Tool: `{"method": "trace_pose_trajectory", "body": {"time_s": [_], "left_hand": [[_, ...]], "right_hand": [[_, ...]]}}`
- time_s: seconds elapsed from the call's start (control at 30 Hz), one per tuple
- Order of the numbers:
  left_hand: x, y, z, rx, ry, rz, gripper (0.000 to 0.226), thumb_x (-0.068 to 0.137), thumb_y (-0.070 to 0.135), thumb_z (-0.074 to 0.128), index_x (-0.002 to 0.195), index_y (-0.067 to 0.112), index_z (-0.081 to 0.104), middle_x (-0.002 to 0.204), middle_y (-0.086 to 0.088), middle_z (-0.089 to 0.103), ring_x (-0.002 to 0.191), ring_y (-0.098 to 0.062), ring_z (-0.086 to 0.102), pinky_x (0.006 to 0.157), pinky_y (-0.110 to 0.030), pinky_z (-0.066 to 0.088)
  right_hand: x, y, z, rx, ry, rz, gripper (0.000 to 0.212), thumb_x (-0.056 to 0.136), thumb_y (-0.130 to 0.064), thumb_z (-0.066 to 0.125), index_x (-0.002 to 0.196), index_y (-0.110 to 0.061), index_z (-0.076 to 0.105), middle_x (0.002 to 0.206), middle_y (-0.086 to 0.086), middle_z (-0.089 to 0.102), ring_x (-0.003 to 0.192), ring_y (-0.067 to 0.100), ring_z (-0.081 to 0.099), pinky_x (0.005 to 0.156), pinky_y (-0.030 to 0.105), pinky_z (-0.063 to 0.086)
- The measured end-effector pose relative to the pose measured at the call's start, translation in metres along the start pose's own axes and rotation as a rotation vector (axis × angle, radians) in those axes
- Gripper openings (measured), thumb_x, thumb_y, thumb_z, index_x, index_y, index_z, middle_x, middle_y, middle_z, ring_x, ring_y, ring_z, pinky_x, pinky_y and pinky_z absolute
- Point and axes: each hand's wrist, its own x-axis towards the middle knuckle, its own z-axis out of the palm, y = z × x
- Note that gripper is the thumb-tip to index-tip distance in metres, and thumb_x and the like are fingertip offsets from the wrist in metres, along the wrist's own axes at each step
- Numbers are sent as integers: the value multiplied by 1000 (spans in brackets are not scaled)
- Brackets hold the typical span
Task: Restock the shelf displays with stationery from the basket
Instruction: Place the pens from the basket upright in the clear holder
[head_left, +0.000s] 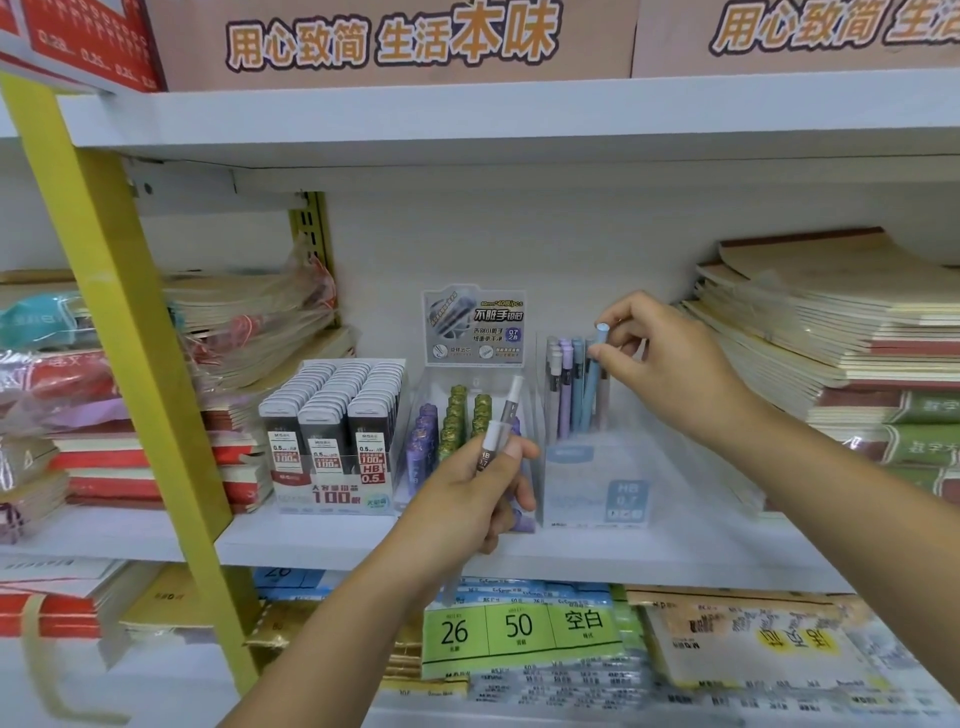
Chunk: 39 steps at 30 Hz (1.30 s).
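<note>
My right hand (657, 358) pinches the top of a blue lead tube (592, 379) that stands tilted inside a clear display box (597, 483) on the middle shelf, next to several purple, blue and dark tubes (563, 384). My left hand (467, 499) holds a bunch of dark tubes with white caps (501, 421) upright in front of the neighbouring clear box of green and purple lead tubes (457, 421). The basket is out of view.
A display of black HB 0.5 lead cases (332, 421) stands left of the clear boxes. Stacks of notebooks (831, 332) flank the shelf at right, and wrapped ones (244, 322) at left. A yellow ladder rail (109, 291) crosses the left side. Paper packs (519, 629) fill the shelf below.
</note>
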Motion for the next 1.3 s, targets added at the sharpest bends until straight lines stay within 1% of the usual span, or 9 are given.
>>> {"method": "trace_pose_trajectory", "body": {"time_s": [0.27,0.37,0.5,0.63,0.73,0.87,0.97,1.17,1.3], "left_hand": [[-2,0,-2,-3,-15,16,24,102,40,47,103,32,70,70,3,62,47,-7,40,43,-18,31],[-2,0,-2,4,-20,18,24,102,41,47,102,35,70,69,3,62,47,-8,41,44,-19,33],[-3,2,-3,44,-19,29,25,103,42,45,103,40,69,70,3,65,50,-9,48,47,-21,42],[-4,4,-2,51,-35,13,24,103,43,44,102,44,68,70,3,64,53,-10,50,54,-23,48],[-4,7,0,39,-79,25,24,103,43,43,106,44,67,67,3,60,48,-10,38,47,-21,35],[-4,10,8,7,-155,43,24,103,42,45,112,38,67,64,3,54,47,-10,28,45,-20,26],[-3,13,12,15,-170,60,24,102,40,46,113,35,67,66,2,54,48,-9,30,46,-20,26],[0,13,7,-13,-94,-18,22,98,44,54,105,31,71,68,-3,53,46,-10,31,40,-19,26],[2,16,6,-64,-32,-73,54,67,46,56,111,15,60,67,-7,55,42,-12,32,39,-18,23]], "right_hand": [[1,4,6,-14,-81,-3,21,86,-22,70,95,-21,51,69,-11,61,74,7,53,60,11,33],[1,6,8,-72,-70,4,26,86,-27,70,98,-23,47,71,-11,62,77,9,53,61,26,36],[2,8,12,-306,-64,-52,24,83,-34,71,99,-22,58,88,-6,63,95,17,44,68,29,29],[-1,2,6,-382,-72,2,23,88,-34,65,109,-23,64,104,1,60,107,21,43,81,30,34],[-15,-19,1,-124,6,-26,16,91,-28,62,103,-21,69,94,-5,63,93,12,50,76,23,35],[-34,-52,0,478,-276,154,17,89,-24,66,104,-26,71,92,-8,72,81,-7,61,71,5,44],[-38,-56,-2,714,-299,253,13,89,-18,65,100,-22,70,93,-2,75,84,3,68,70,14,52],[-30,-46,-16,887,-8,322,4,96,-12,55,93,-12,59,75,4,73,60,13,66,53,21,48],[-24,-31,-29,810,207,215,8,98,-11,51,94,-16,55,73,1,71,57,13,62,50,22,47]]}}
